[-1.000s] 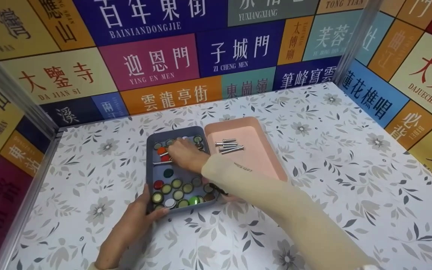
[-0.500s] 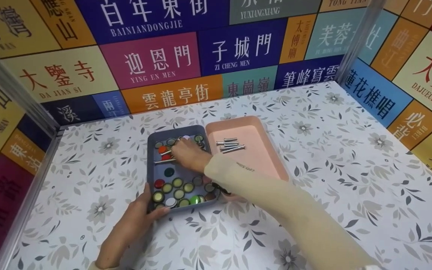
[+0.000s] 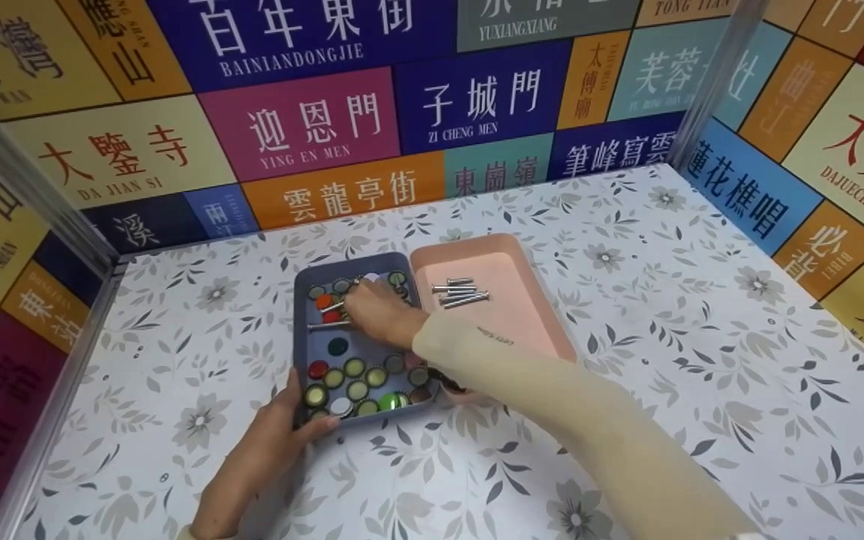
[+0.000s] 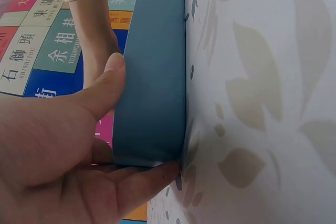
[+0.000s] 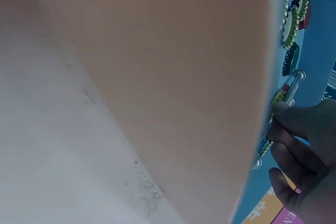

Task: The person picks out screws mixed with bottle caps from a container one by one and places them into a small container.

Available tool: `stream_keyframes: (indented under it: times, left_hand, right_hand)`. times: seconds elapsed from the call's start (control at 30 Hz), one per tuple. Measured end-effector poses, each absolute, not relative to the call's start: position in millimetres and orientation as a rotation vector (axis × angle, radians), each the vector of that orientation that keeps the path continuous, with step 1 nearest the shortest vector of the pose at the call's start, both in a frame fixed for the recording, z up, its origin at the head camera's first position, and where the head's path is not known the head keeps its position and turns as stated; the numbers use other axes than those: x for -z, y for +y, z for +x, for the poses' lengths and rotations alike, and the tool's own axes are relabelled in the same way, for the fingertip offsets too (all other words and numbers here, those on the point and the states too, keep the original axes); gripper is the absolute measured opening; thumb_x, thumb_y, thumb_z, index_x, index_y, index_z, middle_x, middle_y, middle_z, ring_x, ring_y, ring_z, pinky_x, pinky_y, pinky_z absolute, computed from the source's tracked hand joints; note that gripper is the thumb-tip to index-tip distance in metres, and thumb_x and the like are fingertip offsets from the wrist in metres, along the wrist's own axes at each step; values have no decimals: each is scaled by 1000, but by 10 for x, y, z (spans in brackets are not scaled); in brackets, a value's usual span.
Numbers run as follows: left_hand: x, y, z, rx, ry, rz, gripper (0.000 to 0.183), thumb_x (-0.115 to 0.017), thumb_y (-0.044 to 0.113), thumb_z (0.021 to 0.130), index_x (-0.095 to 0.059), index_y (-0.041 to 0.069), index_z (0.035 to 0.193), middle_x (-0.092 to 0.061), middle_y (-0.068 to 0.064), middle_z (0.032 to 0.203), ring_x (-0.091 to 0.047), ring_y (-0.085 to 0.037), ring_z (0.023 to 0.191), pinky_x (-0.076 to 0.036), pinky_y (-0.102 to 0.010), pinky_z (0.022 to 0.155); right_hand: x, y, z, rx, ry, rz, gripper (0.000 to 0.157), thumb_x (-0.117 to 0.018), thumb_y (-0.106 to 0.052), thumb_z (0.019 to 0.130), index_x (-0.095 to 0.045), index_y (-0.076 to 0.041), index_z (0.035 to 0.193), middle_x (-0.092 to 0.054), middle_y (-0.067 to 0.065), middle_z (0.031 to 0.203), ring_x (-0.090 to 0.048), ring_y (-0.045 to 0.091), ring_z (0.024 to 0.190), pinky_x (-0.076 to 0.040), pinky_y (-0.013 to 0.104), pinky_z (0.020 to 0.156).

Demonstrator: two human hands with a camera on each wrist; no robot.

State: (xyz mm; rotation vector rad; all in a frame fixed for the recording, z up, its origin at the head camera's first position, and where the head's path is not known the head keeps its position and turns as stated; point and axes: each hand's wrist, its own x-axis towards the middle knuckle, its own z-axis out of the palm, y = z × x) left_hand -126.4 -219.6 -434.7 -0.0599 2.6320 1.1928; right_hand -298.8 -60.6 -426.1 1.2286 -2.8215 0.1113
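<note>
A blue-grey tray (image 3: pixel 300 315) holds many bottle caps (image 3: pixel 358 389), and a silver screw (image 3: pixel 325 325) lies across its far part. My left hand (image 3: pixel 276 424) grips the tray's near left corner; in the left wrist view the thumb lies at the rim and the fingers along the outer wall. Over the far part of the tray, my right hand (image 3: pixel 381 309) reaches down among the caps. In the right wrist view its thumb and forefinger pinch at the end of a screw (image 5: pixel 294 88), and the fingertips partly hide it.
A pink tray (image 3: pixel 544 315) stands against the blue-grey one on the right, with several silver screws (image 3: pixel 465 298) inside. My right forearm crosses over its near part. A flower-patterned tabletop (image 3: pixel 664 322) lies under both, with colourful lettered panels (image 3: pixel 312 120) behind.
</note>
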Motion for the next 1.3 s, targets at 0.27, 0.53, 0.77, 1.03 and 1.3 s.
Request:
stream_keyframes:
  times: [0.27,0.53,0.77,1.03,1.3]
  left_hand:
    - [4363,-2199,-1267,-1223,2606,-76,104,-73,36,91,-2,9,162,-47,-18,153,-43,-35,144,-28,-55,122]
    - [4367,-2206,-1254,-1230,2603,-54,105,-72,37,91,0,5,161,-44,-21,155,-41,-36,145,-26,-56,123]
    - [4353,-2203,-1270,-1234,2614,-30,104,-72,36,91,-1,6,161,-45,-20,154,-44,-35,143,-28,-55,122]
    - [4358,-2206,-1270,-1216,2609,-57,104,-71,36,93,0,2,160,-40,-21,157,-40,-34,146,-26,-55,123]
    - [4350,-2206,-1263,-1220,2617,-42,104,-71,38,92,0,3,160,-42,-22,156,-42,-35,144,-27,-56,122]
  right_hand:
    - [4257,-585,-3003,-324,-2826,1252,13,-67,-9,92,-77,-5,99,-75,7,89,-69,20,81,-57,32,71]
    - [4275,-560,-2998,-490,-2815,1325,14,-71,-12,91,-79,-3,84,-77,8,83,-69,19,74,-57,33,66]
    - [4258,-538,-2989,-474,-2754,1366,16,-69,-17,94,-80,-7,100,-75,8,96,-65,20,88,-55,32,76]
    - [4256,-501,-3006,-400,-2490,1501,15,-70,-12,90,-79,-4,83,-70,11,84,-59,29,81,-46,41,75]
    - [4189,-442,-3037,-507,-2522,1485,12,-72,-13,91,-79,-3,87,-71,12,91,-59,29,84,-47,42,78]
